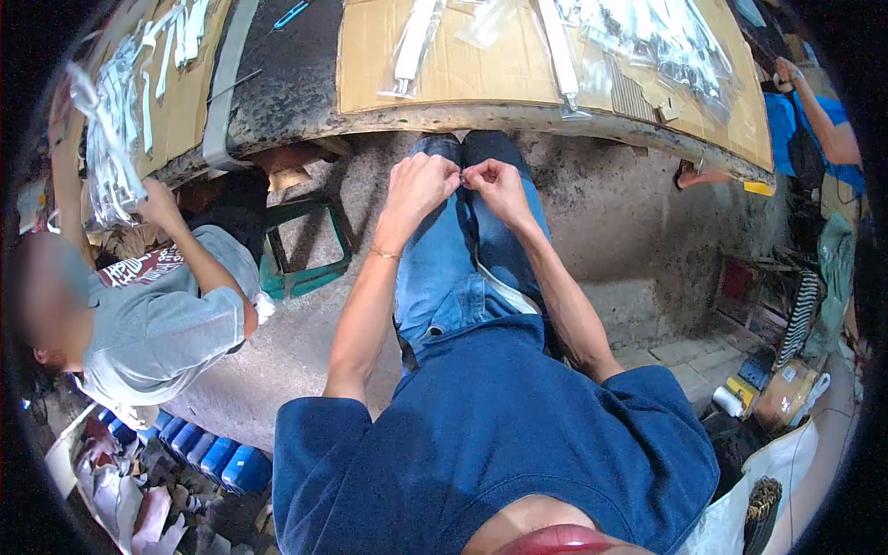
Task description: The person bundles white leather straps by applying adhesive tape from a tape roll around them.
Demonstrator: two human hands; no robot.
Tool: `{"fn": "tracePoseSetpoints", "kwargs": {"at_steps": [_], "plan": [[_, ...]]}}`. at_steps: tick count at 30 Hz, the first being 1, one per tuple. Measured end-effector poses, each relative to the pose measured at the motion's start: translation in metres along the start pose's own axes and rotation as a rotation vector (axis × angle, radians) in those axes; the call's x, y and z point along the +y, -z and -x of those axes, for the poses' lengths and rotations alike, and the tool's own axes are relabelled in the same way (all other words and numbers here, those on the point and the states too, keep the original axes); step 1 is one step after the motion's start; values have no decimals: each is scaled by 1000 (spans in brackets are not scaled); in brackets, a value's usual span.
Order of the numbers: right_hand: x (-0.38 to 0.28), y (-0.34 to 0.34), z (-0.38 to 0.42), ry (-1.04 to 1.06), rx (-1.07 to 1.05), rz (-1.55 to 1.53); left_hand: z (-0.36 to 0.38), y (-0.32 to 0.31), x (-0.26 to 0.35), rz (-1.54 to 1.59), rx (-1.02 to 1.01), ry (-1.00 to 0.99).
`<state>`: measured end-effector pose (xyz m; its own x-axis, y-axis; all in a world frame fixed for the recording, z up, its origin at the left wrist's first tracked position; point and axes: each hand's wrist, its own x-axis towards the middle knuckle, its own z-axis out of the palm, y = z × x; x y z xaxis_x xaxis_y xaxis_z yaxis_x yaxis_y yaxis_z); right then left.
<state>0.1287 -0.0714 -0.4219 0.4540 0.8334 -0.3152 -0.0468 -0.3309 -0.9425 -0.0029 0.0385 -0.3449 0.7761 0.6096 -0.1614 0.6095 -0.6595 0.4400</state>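
My left hand (423, 190) and my right hand (499, 191) meet above my knees, just below the table's front edge. The fingers of both hands are pinched together around something small and dark, too small to make out. On the cardboard (481, 74) in front of me lie a white strip in a clear bag (413, 51), another bagged white strip (558, 55) and a pile of clear-bagged white pieces (657, 42) at the right. Neither hand touches them.
At the left a co-worker (171, 319) holds bagged white pieces (111, 157). A green stool (305, 250) stands between us. Blue containers (222, 460) are at the lower left. Another person's arm (828, 125) shows at the upper right, and a taped package (786, 393) lies lower right.
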Motion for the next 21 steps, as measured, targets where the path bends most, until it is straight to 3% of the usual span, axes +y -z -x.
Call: {"fn": "tracePoseSetpoints", "kwargs": {"at_steps": [4, 8, 11, 17, 21], "plan": [[-11, 4, 4, -8, 81, 208, -1, -1, -4, -148, -15, 18], [10, 40, 7, -16, 43, 43, 11, 20, -32, -140, -33, 74], [-62, 47, 33, -77, -13, -134, 28, 48, -24, 409, -46, 71], [-135, 13, 43, 102, -182, -200, 48, 83, 17, 576, 159, 128], [-150, -15, 34, 196, -112, -118, 50, 87, 18, 606, 259, 139]]}}
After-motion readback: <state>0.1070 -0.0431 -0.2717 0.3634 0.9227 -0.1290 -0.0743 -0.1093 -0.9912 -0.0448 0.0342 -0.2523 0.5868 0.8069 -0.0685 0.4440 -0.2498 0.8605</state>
